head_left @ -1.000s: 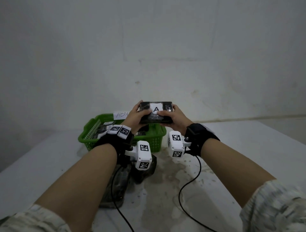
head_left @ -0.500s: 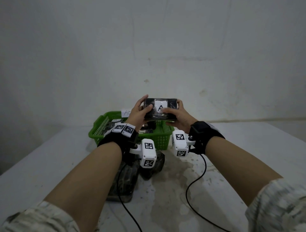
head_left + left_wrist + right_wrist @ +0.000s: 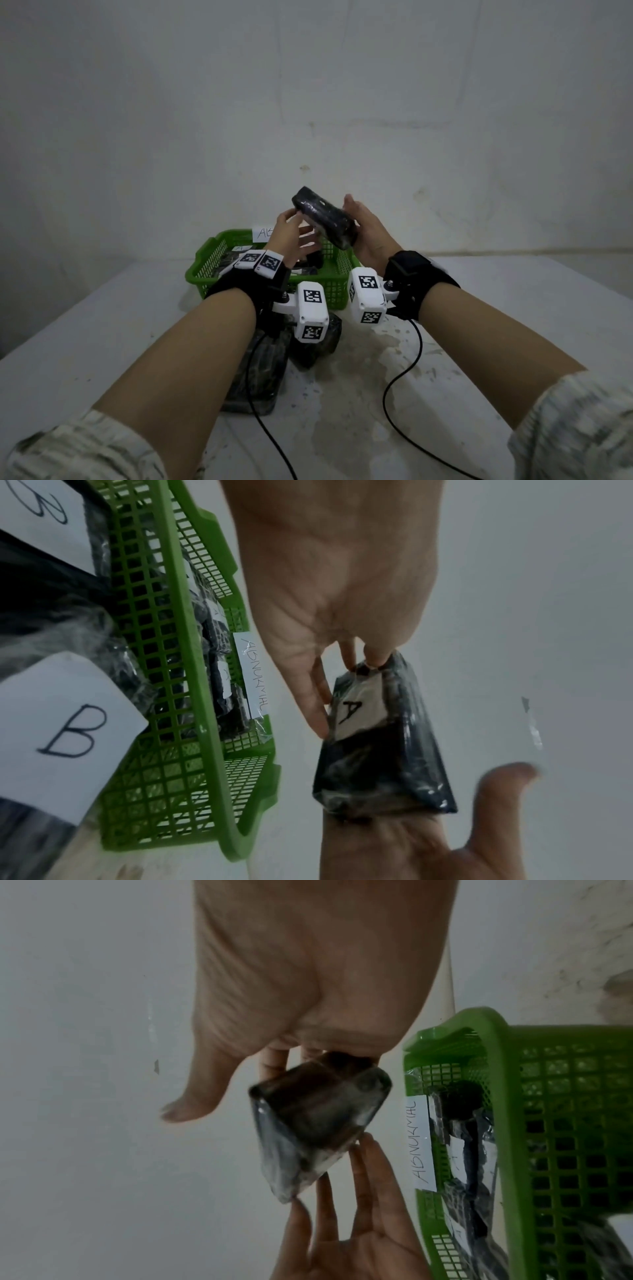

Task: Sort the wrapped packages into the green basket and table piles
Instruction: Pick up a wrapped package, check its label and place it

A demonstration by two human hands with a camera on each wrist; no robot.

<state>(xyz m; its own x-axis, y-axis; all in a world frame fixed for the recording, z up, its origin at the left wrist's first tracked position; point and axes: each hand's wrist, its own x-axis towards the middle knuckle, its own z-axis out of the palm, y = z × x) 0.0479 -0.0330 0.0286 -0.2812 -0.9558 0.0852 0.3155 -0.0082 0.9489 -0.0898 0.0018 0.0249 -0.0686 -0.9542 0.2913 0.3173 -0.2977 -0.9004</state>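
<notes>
A black plastic-wrapped package (image 3: 323, 216) hangs tilted in the air above the green basket (image 3: 209, 263). Its white "A" label (image 3: 356, 710) faces away from the head camera and shows in the left wrist view. My right hand (image 3: 368, 234) holds the package's lower right end, fingers curled behind it and thumb lifted off. My left hand (image 3: 291, 234) has straight fingers; their tips touch the upper left end beside the label. The same package (image 3: 315, 1112) sits between both hands in the right wrist view. The basket holds several wrapped packages.
A paper label reading "ABNORMAL" (image 3: 262, 233) is taped to the basket's far rim. Two dark wrapped packages (image 3: 260, 370) lie on the white table under my left forearm, marked "B" (image 3: 68, 723). Black cables trail from both wrists. A wall stands close behind the basket.
The package was held level with its "A" label facing me, gripped by both hands. It has now turned and tilted, label away, and my left hand has loosened to straight fingertips.
</notes>
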